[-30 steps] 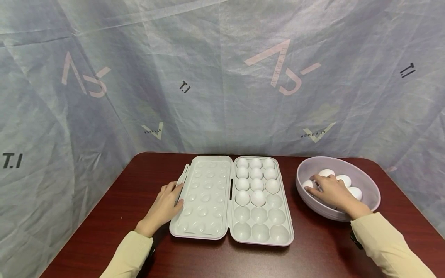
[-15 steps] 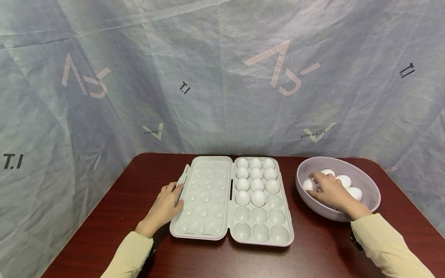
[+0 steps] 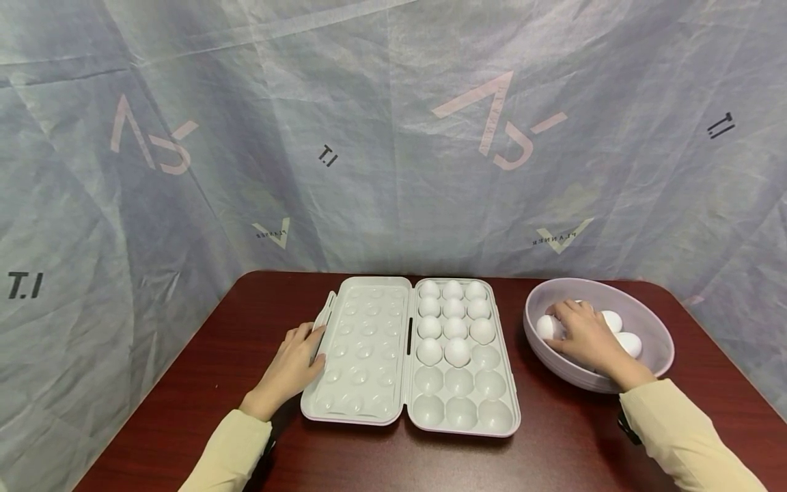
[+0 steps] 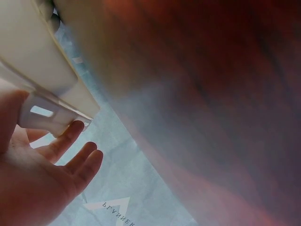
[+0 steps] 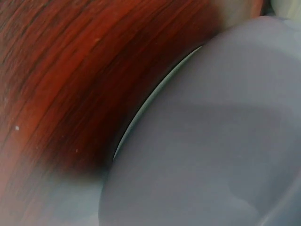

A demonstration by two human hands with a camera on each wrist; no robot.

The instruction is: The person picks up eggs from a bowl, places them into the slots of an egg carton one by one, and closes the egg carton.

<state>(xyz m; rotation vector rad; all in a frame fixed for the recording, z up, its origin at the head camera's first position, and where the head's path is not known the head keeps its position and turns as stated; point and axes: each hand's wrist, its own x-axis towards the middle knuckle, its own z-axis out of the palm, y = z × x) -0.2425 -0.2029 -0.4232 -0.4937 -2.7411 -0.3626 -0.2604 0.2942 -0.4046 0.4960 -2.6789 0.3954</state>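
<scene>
My left hand [image 3: 295, 365] holds the outer flap [image 4: 47, 113] of an opened pale egg box at its left side. In the left wrist view the flap lies between thumb and fingers, the other fingers loosely bent. White eggs [image 3: 457, 351] fill the back rows of the box's right half [image 3: 510, 410]. At the right my right hand [image 3: 587, 338] reaches down into a pale lilac bowl [image 3: 654, 338], its fingers bent over the eggs. One white egg [image 3: 547, 328] shows by its thumb and fingertips; I cannot tell whether the hand grips one, as its palm hides what is beneath.
More white eggs [image 3: 628, 344] lie in the bowl to the right of the hand. The box's dimpled lid half [image 3: 363, 328] lies flat on the dark red table [image 3: 356, 458]. A grey printed curtain [image 3: 393, 205] hangs behind the table. The bowl's outer wall [image 5: 202, 141] fills much of the right wrist view.
Inside the bowl my right hand's fingers have shifted slightly up and right, showing more of the egg at the left and covering the back one. The left hand stays at the flap.
</scene>
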